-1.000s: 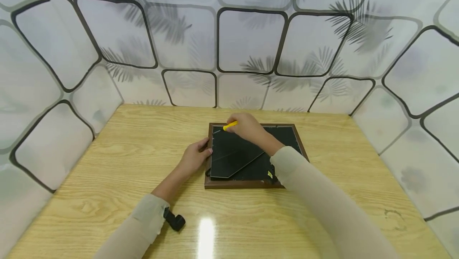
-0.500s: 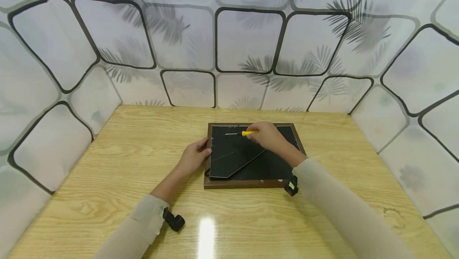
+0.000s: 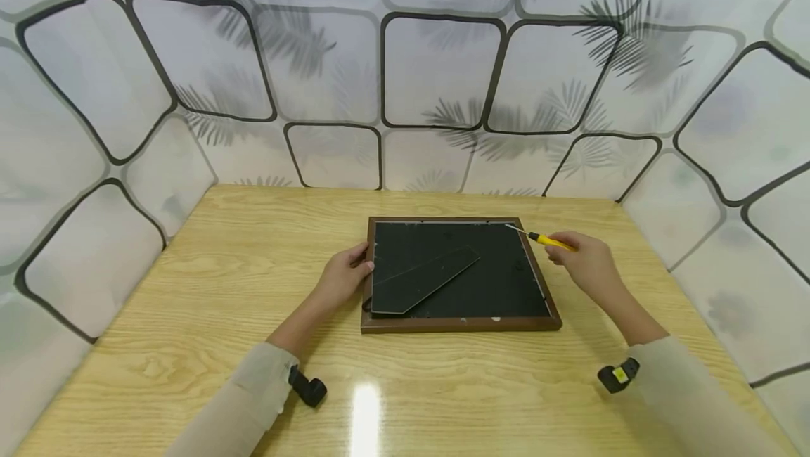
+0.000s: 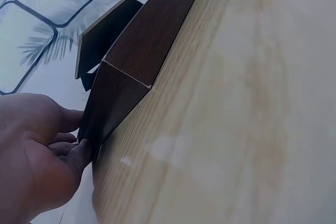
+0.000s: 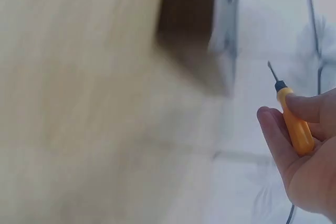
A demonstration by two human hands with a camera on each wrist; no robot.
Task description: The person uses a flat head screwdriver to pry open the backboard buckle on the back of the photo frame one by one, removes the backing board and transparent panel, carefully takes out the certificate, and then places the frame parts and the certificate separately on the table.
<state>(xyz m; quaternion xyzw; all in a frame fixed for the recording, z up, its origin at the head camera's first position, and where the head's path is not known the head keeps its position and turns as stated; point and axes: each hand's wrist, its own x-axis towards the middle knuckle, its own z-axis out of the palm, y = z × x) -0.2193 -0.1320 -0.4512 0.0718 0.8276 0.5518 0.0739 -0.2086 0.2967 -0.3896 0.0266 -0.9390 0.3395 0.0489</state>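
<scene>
A brown picture frame [image 3: 458, 325] lies on the table with its black backing board [image 3: 506, 281] facing up. Its stand leg [image 3: 414, 288] slants across the board and, in the left wrist view, sticks up from it. My left hand [image 3: 342, 275] holds the frame's left side, its thumb and fingers pinching the edge in the left wrist view. Beyond the frame's right side, my right hand [image 3: 590, 264] grips a screwdriver [image 3: 553, 242] by its yellow handle. The screwdriver's thin tip points left, over the backing's far right corner; whether it touches cannot be told.
The light wood table [image 3: 253, 232] meets a patterned wall covering [image 3: 443, 70] at the back and both sides. Small dark tabs [image 3: 487, 222] line the backing's edges. Black wrist cameras [image 3: 308, 388] sit on both sleeves.
My right hand has moved right with the screwdriver, from the backing's far left corner across to its far right corner. The left hand and the frame stay put.
</scene>
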